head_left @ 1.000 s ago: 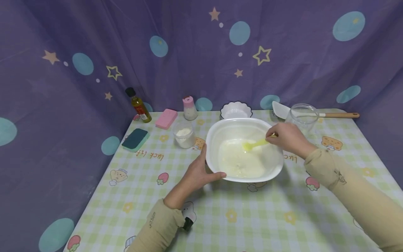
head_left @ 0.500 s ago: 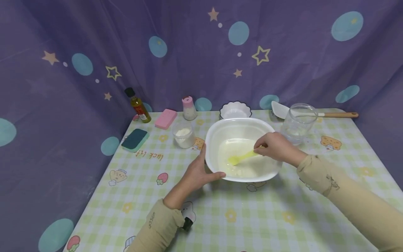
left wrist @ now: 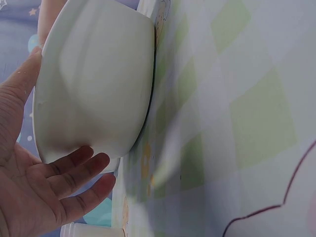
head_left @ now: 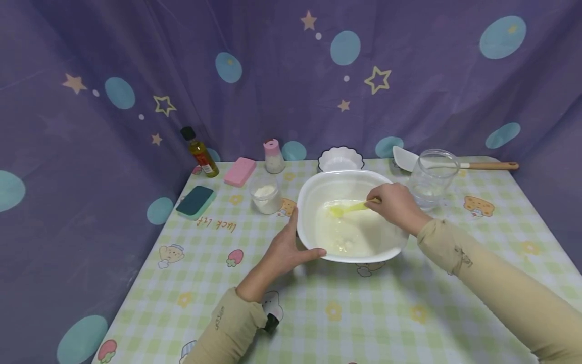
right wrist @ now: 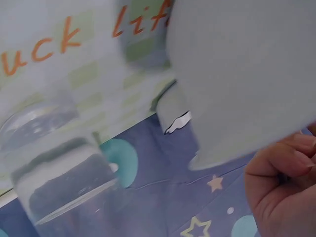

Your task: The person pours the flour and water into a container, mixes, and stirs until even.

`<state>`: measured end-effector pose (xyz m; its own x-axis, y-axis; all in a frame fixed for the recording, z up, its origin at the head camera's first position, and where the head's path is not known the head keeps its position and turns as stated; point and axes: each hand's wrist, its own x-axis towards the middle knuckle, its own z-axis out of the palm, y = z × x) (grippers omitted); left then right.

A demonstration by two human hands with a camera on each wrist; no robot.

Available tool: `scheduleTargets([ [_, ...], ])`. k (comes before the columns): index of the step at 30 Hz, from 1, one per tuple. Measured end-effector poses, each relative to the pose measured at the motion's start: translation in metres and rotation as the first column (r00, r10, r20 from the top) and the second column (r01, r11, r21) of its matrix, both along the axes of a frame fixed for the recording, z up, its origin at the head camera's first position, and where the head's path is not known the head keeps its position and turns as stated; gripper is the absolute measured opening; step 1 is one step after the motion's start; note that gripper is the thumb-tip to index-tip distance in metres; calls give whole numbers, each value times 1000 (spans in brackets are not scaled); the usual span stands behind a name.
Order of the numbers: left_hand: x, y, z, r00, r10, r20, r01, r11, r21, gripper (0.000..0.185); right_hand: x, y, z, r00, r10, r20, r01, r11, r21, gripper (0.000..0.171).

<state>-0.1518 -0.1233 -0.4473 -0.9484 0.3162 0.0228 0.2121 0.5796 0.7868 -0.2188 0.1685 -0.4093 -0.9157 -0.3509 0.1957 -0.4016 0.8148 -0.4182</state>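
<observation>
Spoon end has shifted to the bowl's far side vs 0.5 s ago; left hand unchanged. Head: right hand (head_left: 396, 203) pinches the yellow spoon (head_left: 349, 208) by its handle, spoon end at the pale liquid (head_left: 356, 235) inside the white bowl (head_left: 343, 186), mid-desk (head_left: 309, 323). Left hand (head_left: 285, 250) spread wide at the bowl's near-left edge, thumb on rim. Cup of white powder (head_left: 266, 198) left of bowl, clear jar (head_left: 434, 179) right. Left wrist: thumb tip at rim, fingers apart by the outer wall. Right wrist: fingers bunched just beside the bowl's outer wall; jar across from them.
</observation>
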Motion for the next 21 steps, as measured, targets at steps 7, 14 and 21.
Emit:
scheduleTargets([
  [7, 0, 0, 0, 1000, 10, 24, -10, 1000, -6, 127, -3, 19, 5, 998, -48, -28, 49, 998, 28, 12],
  [14, 0, 1, 0, 1000, 6, 25, -6, 1000, 0, 127, 0, 36, 19, 998, -54, -17, 55, 995, 86, 12],
  [21, -1, 0, -1, 1000, 3, 18, -3, 1000, 11, 127, 4, 49, 39, 997, -6, 75, -4, 992, 126, 9],
])
